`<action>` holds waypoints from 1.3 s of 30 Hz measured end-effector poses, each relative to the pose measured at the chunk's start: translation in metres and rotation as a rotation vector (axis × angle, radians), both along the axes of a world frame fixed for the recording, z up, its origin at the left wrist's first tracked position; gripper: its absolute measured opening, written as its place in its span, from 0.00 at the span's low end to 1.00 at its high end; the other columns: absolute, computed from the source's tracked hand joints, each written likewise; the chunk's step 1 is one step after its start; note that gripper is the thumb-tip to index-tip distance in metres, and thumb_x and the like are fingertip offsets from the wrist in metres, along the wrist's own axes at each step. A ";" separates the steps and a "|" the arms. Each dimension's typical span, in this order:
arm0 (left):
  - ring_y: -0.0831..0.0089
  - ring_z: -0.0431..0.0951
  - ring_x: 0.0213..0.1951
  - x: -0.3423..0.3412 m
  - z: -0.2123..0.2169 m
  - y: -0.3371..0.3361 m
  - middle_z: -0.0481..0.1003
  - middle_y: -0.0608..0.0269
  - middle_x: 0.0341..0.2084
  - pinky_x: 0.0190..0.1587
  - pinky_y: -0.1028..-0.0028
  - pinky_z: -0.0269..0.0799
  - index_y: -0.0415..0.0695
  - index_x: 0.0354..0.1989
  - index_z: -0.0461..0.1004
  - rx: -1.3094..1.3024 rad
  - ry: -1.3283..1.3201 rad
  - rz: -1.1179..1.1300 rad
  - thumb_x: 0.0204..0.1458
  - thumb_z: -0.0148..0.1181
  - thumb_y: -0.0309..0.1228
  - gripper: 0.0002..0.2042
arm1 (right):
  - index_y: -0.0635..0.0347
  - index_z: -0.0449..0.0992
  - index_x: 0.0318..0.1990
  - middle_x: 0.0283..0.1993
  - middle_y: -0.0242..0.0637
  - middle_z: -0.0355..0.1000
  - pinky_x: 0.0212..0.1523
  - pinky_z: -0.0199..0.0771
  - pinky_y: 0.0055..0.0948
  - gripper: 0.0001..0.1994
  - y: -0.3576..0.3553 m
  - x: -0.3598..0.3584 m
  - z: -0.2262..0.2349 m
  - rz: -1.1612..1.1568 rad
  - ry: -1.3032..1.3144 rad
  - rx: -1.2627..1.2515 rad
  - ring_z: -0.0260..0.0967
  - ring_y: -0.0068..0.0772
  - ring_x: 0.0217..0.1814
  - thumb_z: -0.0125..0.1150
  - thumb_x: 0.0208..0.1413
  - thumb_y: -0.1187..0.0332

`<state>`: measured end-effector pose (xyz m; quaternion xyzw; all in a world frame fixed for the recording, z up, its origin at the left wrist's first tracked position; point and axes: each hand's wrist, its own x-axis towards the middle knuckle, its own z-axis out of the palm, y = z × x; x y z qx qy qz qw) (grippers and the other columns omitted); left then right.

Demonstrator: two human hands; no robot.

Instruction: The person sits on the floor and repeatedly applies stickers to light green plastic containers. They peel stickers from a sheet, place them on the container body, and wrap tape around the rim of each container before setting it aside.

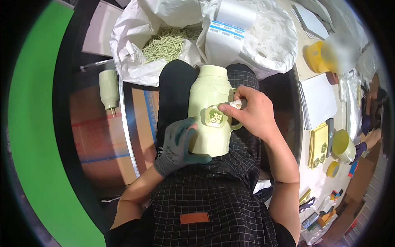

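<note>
Pale green flask (pixel 209 111) lies across the person's lap. The gloved left hand (pixel 177 146) wraps its lower body with fingers curled round it, while the bare right hand (pixel 252 113) pinches a round flower sticker (pixel 214 117) against its side, fingertips right on it.

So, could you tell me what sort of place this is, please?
Probably a small assembly workshop: a pale green plastic flask in the lap, white sacks of green sticks, and a bench with yellow cups.
</note>
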<state>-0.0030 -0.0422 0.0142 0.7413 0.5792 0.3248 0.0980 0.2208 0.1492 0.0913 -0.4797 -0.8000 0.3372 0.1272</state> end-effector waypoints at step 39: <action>0.51 0.73 0.62 0.076 0.059 0.062 0.71 0.53 0.67 0.60 0.49 0.74 0.55 0.64 0.77 0.503 -0.055 -0.318 0.53 0.80 0.33 0.29 | 0.50 0.72 0.34 0.31 0.37 0.68 0.26 0.73 0.44 0.12 -0.069 0.155 -0.001 -0.150 0.126 0.931 0.72 0.46 0.31 0.70 0.43 0.70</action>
